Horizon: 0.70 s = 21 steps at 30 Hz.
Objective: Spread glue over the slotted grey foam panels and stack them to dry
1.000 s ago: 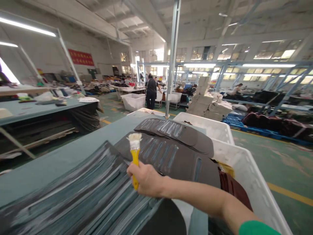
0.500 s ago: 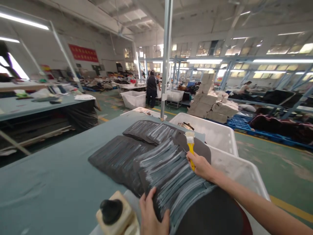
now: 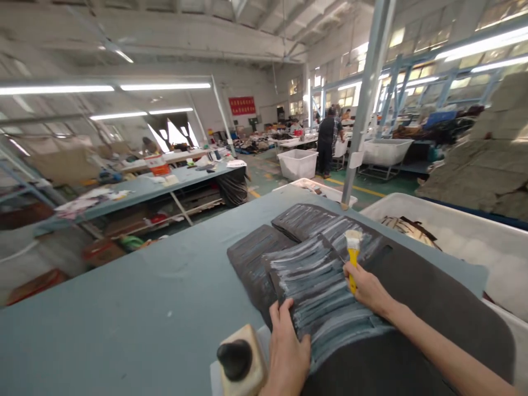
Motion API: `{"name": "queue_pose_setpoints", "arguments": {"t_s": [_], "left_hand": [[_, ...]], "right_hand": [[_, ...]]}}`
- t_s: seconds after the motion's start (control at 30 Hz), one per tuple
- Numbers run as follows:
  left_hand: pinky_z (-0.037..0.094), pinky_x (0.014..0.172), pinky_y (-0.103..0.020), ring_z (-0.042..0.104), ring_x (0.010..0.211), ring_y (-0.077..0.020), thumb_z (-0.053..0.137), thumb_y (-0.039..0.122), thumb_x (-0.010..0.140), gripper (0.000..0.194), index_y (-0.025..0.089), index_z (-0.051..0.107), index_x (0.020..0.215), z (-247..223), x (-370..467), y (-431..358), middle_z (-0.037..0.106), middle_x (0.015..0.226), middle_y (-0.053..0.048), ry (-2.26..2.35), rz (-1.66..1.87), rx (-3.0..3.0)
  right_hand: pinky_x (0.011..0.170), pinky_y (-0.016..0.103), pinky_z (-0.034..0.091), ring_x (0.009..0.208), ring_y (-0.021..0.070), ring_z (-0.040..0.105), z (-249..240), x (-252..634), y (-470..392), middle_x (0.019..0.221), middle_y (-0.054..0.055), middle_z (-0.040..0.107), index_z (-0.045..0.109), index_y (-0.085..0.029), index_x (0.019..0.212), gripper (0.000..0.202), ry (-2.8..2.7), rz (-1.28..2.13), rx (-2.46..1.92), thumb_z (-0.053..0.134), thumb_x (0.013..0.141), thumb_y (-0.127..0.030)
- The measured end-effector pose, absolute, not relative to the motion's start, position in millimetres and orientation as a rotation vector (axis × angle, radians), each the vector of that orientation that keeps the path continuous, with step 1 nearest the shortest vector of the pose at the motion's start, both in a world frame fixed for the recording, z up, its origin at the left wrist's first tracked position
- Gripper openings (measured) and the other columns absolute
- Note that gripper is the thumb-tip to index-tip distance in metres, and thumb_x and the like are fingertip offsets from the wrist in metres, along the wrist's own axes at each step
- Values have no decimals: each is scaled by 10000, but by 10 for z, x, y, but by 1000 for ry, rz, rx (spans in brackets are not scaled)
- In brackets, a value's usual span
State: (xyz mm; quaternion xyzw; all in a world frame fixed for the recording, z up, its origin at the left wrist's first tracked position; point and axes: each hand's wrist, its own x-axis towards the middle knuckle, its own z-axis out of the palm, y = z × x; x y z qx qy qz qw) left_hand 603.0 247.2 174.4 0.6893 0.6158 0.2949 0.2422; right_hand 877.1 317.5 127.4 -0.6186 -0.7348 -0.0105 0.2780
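My right hand (image 3: 371, 291) is closed around the yellow handle of a flat paintbrush (image 3: 353, 263), its pale bristles pointing up and away from me. Below it lies a dark sheet (image 3: 330, 286) streaked with wet-looking whitish, glue-like strokes, its near part plain dark. My left hand (image 3: 289, 346) rests on that sheet's left edge, fingers and thumb apart. Other streaked dark sheets (image 3: 256, 247) overlap beneath and beyond it. Close to my left wrist stands a cream container (image 3: 251, 352) with a black conical cap.
The blue-green tabletop (image 3: 144, 319) stretches left. A metal post (image 3: 363, 110) rises at its far edge. White bins (image 3: 462, 236) line the right side. Another long table (image 3: 198, 176) stands at left, and a person (image 3: 328, 140) stands by a white cart farther off.
The view has swung left, so the table, sheets and both hands appear farther right. Both hands keep nearly the same places over the streaked sheet, and the brush remains in my right hand.
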Motion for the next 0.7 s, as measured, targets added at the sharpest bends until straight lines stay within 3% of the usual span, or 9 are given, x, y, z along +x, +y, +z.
{"name": "queue_pose_setpoints", "arguments": {"t_s": [0.13, 0.27, 0.53, 0.6, 0.7], "left_hand": [[409, 992, -355, 514, 1132, -248, 600, 155, 656, 615, 175, 407, 1239, 2156, 5826, 3160, 341, 1300, -137, 1834, 905, 1923], [405, 997, -372, 503, 1130, -250, 646, 175, 636, 623, 134, 415, 1214, 2281, 5491, 3866, 365, 1236, -142, 1890, 943, 1893], [302, 1082, -359, 434, 1222, -233, 629, 292, 702, 648, 101, 378, 1268, 1604, 4734, 5029, 397, 1267, -167, 1862, 885, 1845], [316, 1063, -395, 438, 1235, -252, 574, 389, 754, 653, 122, 360, 1310, 1387, 4625, 5234, 415, 1296, -186, 1859, 726, 1804], [310, 1035, -492, 425, 1253, -321, 524, 485, 770, 589, 169, 455, 1263, 1123, 4519, 5363, 478, 1279, -195, 1872, 562, 1748]], "right_hand": [[631, 257, 368, 742, 176, 541, 1676, 8307, 4108, 930, 62, 540, 444, -221, 944, 225, -2051, -116, -1598, 446, 773, -75], [605, 249, 332, 711, 166, 545, 1988, 7864, 4898, 992, 67, 543, 463, -210, 987, 282, -2159, -139, -1583, 448, 763, -41], [690, 263, 366, 825, 185, 562, 2007, 7269, 5980, 1105, 104, 535, 479, -201, 1035, 258, -2258, -23, -1538, 457, 821, -58], [738, 286, 375, 908, 205, 544, 1883, 7188, 6151, 1096, 108, 544, 481, -197, 1020, 216, -2241, -9, -1601, 472, 837, -83], [791, 329, 369, 1009, 232, 495, 1674, 7136, 6251, 1069, 116, 558, 481, -192, 1001, 169, -2194, -2, -1694, 486, 853, -111]]}}
